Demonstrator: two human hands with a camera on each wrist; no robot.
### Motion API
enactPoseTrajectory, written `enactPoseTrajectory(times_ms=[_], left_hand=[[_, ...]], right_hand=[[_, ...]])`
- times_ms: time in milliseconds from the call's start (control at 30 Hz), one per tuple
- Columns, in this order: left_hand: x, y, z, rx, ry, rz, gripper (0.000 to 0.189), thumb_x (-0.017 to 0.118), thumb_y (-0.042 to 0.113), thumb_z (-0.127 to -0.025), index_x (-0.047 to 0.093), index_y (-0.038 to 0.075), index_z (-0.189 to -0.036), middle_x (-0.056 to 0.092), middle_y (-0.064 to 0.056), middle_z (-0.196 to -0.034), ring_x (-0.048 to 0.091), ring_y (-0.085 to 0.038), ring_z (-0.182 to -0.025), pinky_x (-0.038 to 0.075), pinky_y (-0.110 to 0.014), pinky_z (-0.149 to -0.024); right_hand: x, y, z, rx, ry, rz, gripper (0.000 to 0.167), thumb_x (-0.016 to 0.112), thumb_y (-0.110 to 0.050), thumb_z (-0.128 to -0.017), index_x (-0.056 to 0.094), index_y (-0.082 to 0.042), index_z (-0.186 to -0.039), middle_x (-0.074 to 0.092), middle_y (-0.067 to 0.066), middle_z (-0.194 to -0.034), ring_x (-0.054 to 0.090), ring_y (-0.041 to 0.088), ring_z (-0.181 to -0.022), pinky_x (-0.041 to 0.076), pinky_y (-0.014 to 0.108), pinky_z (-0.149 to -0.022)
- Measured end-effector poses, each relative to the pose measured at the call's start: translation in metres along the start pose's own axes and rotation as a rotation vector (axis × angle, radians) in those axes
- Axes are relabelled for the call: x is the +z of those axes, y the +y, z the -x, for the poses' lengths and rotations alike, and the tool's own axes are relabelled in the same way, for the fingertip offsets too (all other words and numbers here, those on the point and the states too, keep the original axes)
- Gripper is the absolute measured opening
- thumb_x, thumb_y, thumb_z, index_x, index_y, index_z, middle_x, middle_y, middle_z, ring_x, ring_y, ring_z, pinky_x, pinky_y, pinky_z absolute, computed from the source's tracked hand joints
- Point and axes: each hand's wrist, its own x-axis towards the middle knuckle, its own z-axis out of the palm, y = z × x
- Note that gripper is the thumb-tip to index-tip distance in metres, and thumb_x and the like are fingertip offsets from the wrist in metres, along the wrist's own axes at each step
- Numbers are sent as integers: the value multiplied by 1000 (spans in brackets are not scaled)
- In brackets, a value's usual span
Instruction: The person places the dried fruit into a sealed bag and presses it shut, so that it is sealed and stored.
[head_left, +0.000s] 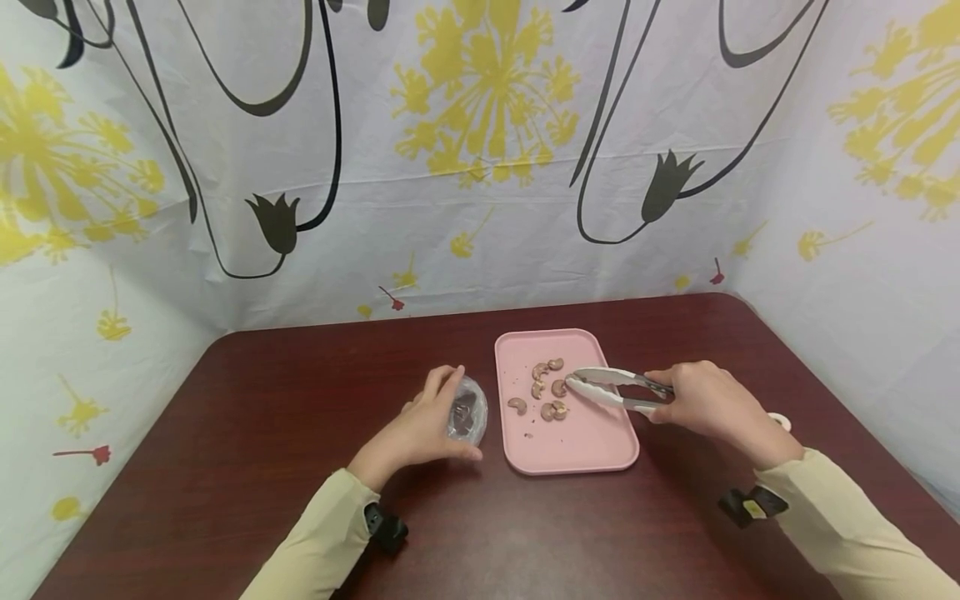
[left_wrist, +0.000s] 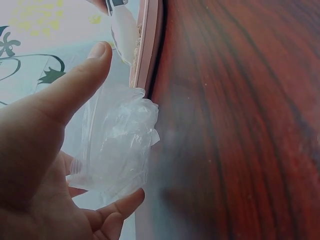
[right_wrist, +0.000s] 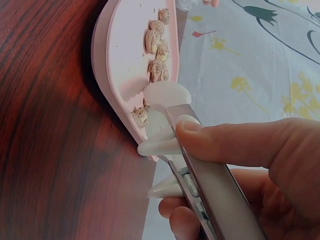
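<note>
**Tongs over tray, bag held beside it**

The right hand [head_left: 708, 404] gripped a pair of tongs [head_left: 611, 388], with the thumb pressed along the upper arm and the fingers curled beneath the lower one, as the right wrist view showed. The white tips of the tongs stood slightly apart, just above the nuts [head_left: 546, 389] on the pink tray [head_left: 592, 450]. Whether the tips touched any nut could not be told.

The nuts lay scattered in the far half of the tray, several close together and one a little apart toward the left edge.

The left hand [head_left: 423, 429] held a small clear plastic bag [head_left: 468, 410] on the table [head_left: 225, 433], just beside the tray's left edge. The thumb and fingers curled round the bag; something dark showed inside it in the head view.

Both sleeves [head_left: 847, 525] were pale yellow, each with a dark band [head_left: 386, 527] at the wrist. A flowered cloth [head_left: 480, 150] hung behind and to both sides of the table.
</note>
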Motion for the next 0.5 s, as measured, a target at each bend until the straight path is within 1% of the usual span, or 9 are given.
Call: enactPoseTrajectory(times_ms=[200,500], left_hand=[[0,-1,1,4,-1,-4,119,87,48,-61,20,12,-153,23,-10,-150,45,-32,-127,34,-58,-101],[0,-1,1,1,3,11,121,87,47,-60,17,14,-154,23,-10,-151,45,-33,-127,34,-59,-102]], right_hand=[[0,0,1,12,0,-10,52,78,-22,-72,67,-3,-118,63,-3,-72,45,14,-59,32,29,-50],[0,0,0,25,1,-22,54,78,-22,-72,65,-1,-120,63,-2,-72,44,14,-58,31,29,-49]])
